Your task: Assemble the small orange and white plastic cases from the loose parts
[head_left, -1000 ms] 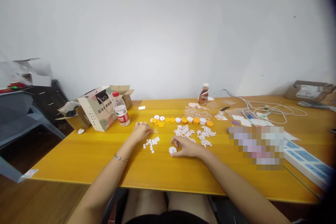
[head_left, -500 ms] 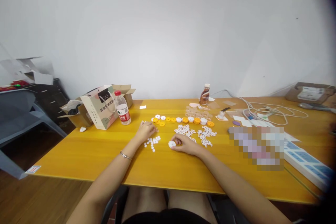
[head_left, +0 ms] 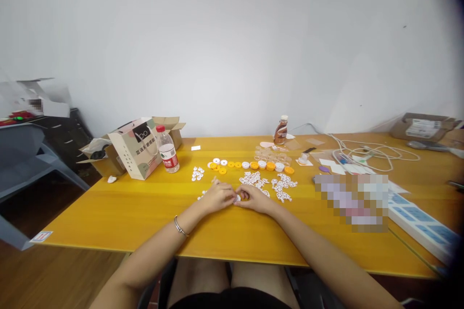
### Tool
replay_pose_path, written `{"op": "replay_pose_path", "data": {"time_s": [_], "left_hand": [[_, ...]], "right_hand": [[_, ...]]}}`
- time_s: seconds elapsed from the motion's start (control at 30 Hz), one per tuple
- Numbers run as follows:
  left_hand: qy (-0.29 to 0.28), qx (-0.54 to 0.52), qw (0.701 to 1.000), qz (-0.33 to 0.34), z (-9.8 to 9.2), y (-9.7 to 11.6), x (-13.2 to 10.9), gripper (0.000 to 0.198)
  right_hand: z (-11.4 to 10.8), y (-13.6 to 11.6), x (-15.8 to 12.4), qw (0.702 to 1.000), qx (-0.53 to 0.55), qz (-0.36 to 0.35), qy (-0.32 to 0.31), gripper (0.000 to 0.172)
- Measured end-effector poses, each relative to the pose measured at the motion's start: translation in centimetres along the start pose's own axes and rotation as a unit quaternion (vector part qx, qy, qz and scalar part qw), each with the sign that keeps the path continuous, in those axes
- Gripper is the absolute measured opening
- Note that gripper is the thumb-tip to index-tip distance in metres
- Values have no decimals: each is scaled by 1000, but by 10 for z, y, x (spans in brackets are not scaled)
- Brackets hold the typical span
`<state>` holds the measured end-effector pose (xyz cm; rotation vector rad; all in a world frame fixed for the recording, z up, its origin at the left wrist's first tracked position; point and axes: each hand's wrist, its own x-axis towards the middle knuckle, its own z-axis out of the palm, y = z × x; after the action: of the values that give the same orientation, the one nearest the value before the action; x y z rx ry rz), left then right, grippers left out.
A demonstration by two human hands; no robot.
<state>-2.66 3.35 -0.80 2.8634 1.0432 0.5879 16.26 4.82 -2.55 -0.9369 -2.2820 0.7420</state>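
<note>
My right hand (head_left: 255,199) is pinched on a small white disc (head_left: 238,198) just above or on the table; I cannot tell which. From the other side my left hand (head_left: 220,197) meets it, fingers pressed together at the disc's edge and hiding whatever they may hold. Small white round pieces (head_left: 197,174) lie in a cluster beyond my left hand, and more white pieces (head_left: 201,196) are partly hidden beside it. Behind my right hand spread flat white pieces with dark spots (head_left: 282,187). A row of white and orange discs (head_left: 254,165) runs across behind both hands.
A water bottle (head_left: 168,150) and a paper bag (head_left: 134,148) stand at the left. Clear plastic cups (head_left: 271,156) and a brown bottle (head_left: 281,130) are at the back. White cables (head_left: 377,147) and a long white-and-blue box (head_left: 422,224) lie on the right.
My left hand has moved right and toward me, from beside the small white pieces to the white disc. The right hand still holds the disc in nearly the same place.
</note>
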Motion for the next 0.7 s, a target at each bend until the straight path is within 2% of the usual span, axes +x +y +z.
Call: {"op": "replay_pose_path", "data": {"time_s": [0.1,0.37,0.47,0.7], "left_hand": [[-5,-24,1000,-2,-1,1,0,20],[11,-163,983,-80,11,-9,9,15],[19,-167,981,-96,10,-11,9,14],[-27,-138,986,-94,10,-10,9,15]], "right_hand": [[1,1,0,1000,2,-1,-2,14],[-1,-2,0,1000,-6,-3,-10,17],[-2,-3,0,1000,-5,-3,-10,18],[-1,-1,0,1000,-5,0,-16,19]]}}
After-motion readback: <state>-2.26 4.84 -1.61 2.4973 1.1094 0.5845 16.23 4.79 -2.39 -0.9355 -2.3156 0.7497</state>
